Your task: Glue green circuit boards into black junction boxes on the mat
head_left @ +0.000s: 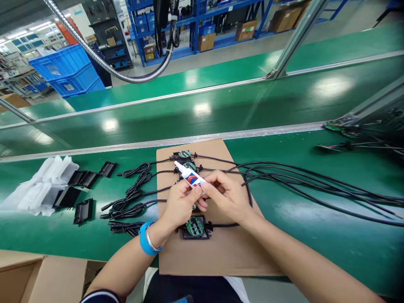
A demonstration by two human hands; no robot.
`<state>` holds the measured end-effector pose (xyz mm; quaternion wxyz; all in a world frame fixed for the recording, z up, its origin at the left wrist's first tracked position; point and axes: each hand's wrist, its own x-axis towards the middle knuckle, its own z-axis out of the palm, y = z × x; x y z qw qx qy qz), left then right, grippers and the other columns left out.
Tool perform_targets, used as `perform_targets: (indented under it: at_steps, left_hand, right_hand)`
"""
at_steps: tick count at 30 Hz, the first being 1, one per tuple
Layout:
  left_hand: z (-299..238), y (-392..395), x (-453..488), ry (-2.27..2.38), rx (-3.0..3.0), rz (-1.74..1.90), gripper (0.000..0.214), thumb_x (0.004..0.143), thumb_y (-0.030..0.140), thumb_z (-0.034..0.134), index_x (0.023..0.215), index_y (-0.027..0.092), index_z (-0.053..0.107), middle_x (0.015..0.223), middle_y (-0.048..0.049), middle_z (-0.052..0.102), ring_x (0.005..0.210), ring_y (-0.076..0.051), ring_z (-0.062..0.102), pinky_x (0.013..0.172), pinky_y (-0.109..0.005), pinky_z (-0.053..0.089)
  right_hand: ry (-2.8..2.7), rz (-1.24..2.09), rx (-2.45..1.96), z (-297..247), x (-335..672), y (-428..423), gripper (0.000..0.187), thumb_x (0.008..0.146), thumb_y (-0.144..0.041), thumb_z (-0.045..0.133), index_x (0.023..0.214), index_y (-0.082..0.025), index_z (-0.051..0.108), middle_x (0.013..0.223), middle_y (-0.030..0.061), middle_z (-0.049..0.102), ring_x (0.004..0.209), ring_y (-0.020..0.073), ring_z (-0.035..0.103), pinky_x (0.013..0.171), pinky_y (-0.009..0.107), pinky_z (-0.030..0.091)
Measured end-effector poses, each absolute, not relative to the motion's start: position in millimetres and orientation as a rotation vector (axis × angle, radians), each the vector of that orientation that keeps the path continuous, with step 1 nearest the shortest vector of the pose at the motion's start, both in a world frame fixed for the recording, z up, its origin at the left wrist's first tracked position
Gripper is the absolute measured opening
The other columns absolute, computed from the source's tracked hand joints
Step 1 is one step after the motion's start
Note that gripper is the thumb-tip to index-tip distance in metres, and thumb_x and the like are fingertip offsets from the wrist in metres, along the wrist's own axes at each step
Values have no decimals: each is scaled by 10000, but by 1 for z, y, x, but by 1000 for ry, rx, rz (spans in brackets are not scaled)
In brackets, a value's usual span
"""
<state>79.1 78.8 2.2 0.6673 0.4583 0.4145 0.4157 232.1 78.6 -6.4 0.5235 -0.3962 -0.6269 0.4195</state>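
Observation:
A small white glue tube (192,176) with a pointed nozzle and a red and blue label is held between my two hands, its tip pointing up and left. My left hand (180,203) pinches it from below, thumb on the label. My right hand (227,194) has its fingers closed at the tube's back end. Beneath them, several green circuit boards (195,226) sit in black housings in a column on a cardboard sheet (217,256). Black cables (139,189) leave the housings to both sides. My hands hide the middle boards.
Black plastic covers (83,211) and white padded bags (44,185) lie at the left of the green bench. Long black cables (303,179) run right toward a heap of boards (350,130). A metal hose (139,79) hangs above. An open carton (50,277) stands lower left.

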Motion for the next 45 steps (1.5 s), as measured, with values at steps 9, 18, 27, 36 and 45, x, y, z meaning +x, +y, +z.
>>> perform_targets:
  at_steps: [9,18,27,36,45]
  left_hand:
    - [1,76,81,850,1041,1053,477,756,528,795,928,149,563,786,0,635,618,-96,638,552,-196,564]
    - [5,68,92,865,959,1085,515,741,566,792,948,139,592,849,-49,693,712,-149,670,633,-249,567]
    - [28,51,57,900,1498,661,371,894,303,657,1247,189,636,1227,-101,655,1029,-193,657,866,-315,557]
    - [23,50,18,1171,1982,771,277,941,213,578,1218,215,593,1251,-94,619,1162,-201,604,974,-354,551]
    - [15,56,15,1271,2265,732,259,942,235,557,1196,192,580,1178,-108,669,1059,-216,672,841,-342,633]
  right_hand:
    - [-1702,431,-1034,-2,235,71,135,914,-222,587,782,-195,579,633,-13,621,501,89,539,475,219,423]
    - [-1545,574,-952,-21,224,70,291,951,-412,542,1118,-203,658,1036,101,666,877,211,669,711,346,570]
    - [-1708,570,-1202,2,257,109,268,935,-383,567,993,-186,739,707,33,706,556,153,620,533,269,501]
    - [-2055,704,-1339,25,260,236,359,847,-506,574,715,-189,677,529,-25,519,494,107,401,482,253,290]
    - [-2278,715,-1312,23,248,271,358,855,-445,564,690,-145,670,528,-29,505,504,78,356,490,252,244]
